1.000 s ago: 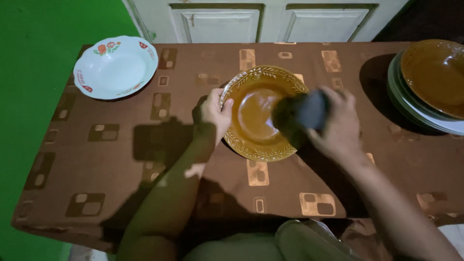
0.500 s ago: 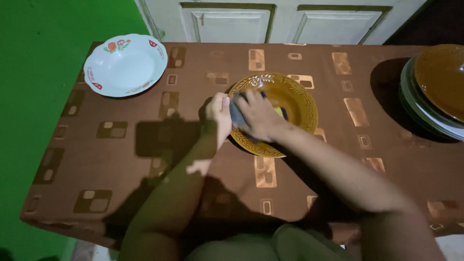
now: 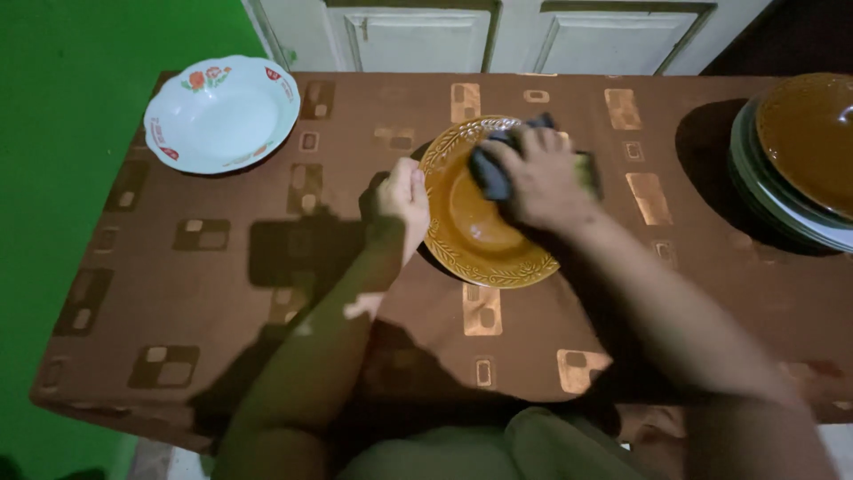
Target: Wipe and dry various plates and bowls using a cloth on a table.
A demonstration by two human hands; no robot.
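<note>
At the far left of the surface (image 3: 222,293), which is lying under a brown cloth patterned with squares, a white bowl (image 3: 222,116) with red flowers on its rim is standing upright and holding nothing. It is sitting well apart from both hands.

Moving right, the left hand (image 3: 402,203) is reaching in from below with the forearm running up from the near edge. Its fingers are curling closed over the left rim of the amber plate (image 3: 475,227), with the thumb lying on top of the rim, so it is gripping the plate at that side.

The amber plate is lying near the middle of the surface, slightly toward the far edge, its embossed leaf border showing along the near and left parts. Nothing is sitting in its hollow apart from the cloth being pressed there.

Next, the right hand (image 3: 542,182) is coming in from the lower right, the arm crossing the surface diagonally. The hand is lying palm down over the far right part of the plate, fingers bent and closed around a dark cloth (image 3: 490,173), which is bunching out from under the knuckles and touching the plate's inner face.

At the far right edge, a stack of plates (image 3: 786,169) is resting, an amber one on top of paler ones, with nothing on the top plate.
</note>
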